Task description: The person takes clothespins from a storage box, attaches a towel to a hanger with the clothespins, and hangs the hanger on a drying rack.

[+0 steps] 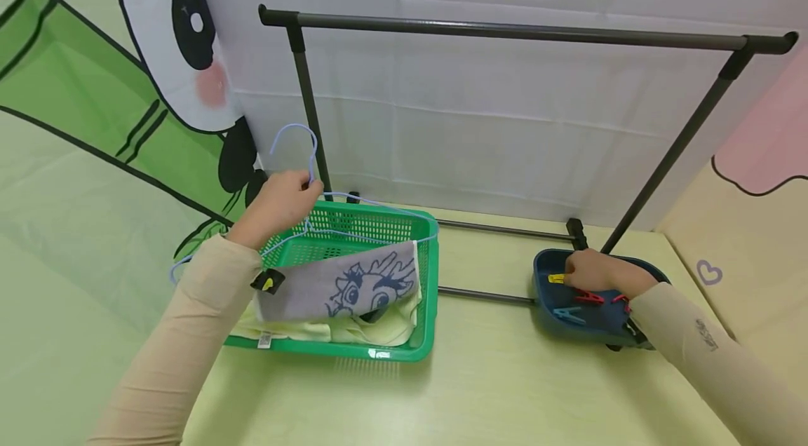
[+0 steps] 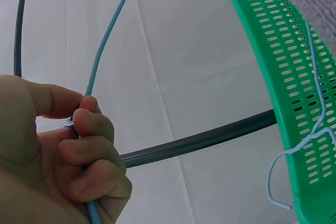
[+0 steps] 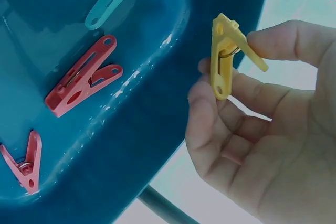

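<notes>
the left hand (image 1: pixel 284 206) here's got its fingers curled round a blue wire hanger (image 2: pixel 100 50) by the green basket (image 1: pixel 433 285), grey cloth (image 1: pixel 315 290) inside; right hand (image 3: pixel 257 135)'s pinching a yellow peg (image 3: pixel 223 61) over the blue tub (image 3: pixel 152 119), red pegs (image 3: pixel 86 72) lying in it

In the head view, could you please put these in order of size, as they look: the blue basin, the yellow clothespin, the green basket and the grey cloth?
Largest to smallest:
1. Green basket
2. Blue basin and grey cloth: too close to rank surely
3. Yellow clothespin, partly covered by the right hand
</notes>
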Demonstrator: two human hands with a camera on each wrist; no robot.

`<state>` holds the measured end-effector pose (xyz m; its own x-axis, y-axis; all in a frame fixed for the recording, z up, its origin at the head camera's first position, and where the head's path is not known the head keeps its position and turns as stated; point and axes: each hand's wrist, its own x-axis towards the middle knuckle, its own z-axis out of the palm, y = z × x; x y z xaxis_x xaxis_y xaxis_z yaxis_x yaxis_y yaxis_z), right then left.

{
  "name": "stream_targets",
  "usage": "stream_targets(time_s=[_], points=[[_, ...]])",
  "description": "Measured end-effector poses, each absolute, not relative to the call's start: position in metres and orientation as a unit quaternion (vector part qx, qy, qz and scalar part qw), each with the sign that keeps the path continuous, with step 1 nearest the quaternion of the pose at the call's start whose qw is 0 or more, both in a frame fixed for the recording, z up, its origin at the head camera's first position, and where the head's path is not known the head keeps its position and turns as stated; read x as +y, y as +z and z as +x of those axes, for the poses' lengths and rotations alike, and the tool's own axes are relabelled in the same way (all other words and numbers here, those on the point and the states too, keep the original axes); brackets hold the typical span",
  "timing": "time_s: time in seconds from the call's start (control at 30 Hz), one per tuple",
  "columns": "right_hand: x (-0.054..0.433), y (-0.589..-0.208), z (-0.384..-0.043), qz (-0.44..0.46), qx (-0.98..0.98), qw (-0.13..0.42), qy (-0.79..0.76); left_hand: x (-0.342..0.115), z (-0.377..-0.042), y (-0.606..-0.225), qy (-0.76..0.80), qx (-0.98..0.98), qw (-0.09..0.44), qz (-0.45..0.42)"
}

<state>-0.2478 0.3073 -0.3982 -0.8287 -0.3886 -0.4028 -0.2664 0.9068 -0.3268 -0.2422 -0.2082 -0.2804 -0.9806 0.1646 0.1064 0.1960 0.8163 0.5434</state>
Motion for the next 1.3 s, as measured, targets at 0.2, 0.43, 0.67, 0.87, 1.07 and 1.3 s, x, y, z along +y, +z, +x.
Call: stream_targets(time_s=[0.2,0.43,0.67,0.87,1.07,1.3], points=[[0.310,-0.395,-0.245,-0.185,0.949,0.206,-0.148,-0.206,-0.242,-0.270,-0.285,-0.952,0.040,-0.105],[0.310,-0.394,-0.240,-0.195,0.952,0.177,-0.157,-0.206,-0.243,-0.264,-0.294,-0.948,0.066,-0.104],[0.313,-0.396,-0.239,-0.189,0.956,0.151,-0.166,-0.200,-0.248,-0.261,-0.302,-0.944,0.080,-0.108],[0.312,-0.395,-0.235,-0.177,0.953,0.152,-0.193,-0.196,-0.251,-0.261,-0.308,-0.939,0.097,-0.119],[0.309,-0.393,-0.231,-0.173,0.955,0.133,-0.202,-0.194,-0.251,-0.260,-0.307,-0.937,0.112,-0.127],[0.308,-0.391,-0.231,-0.182,0.959,0.076,-0.205,-0.190,-0.251,-0.260,-0.302,-0.936,0.118,-0.133]])
